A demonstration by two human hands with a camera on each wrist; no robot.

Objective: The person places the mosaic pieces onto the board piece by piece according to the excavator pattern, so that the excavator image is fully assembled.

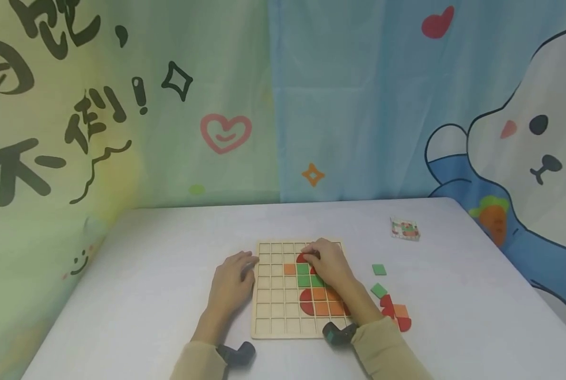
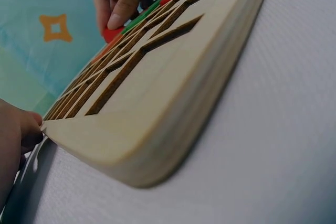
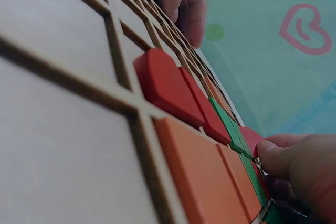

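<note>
"What does the right hand have?"

"Thumb and fingers are pinched together on a flat red tile with a curved side, at 12 o'clock on a pale wooden board divided into square compartments. The hand hides much of it, so I can't tell whether it sits fully in its compartment."

"And the left hand?"

"Fingers loosely bent and apart, touching the board's edge at 10 o'clock."

"Which compartments are filled?"

"Just on the 6 o'clock side of the pinched tile is a flat green square tile, with a flat orange square tile at its 9 o'clock. Four more orange squares fill a two-by-two block toward 4 o'clock from the board's centre. Two red quarter-round tiles line that block's 9 o'clock side, each in its own compartment."

"Outside the board?"

"Beyond its 3 o'clock side, two loose green squares and a cluster of red and orange tiles lie on the white tabletop."
</note>
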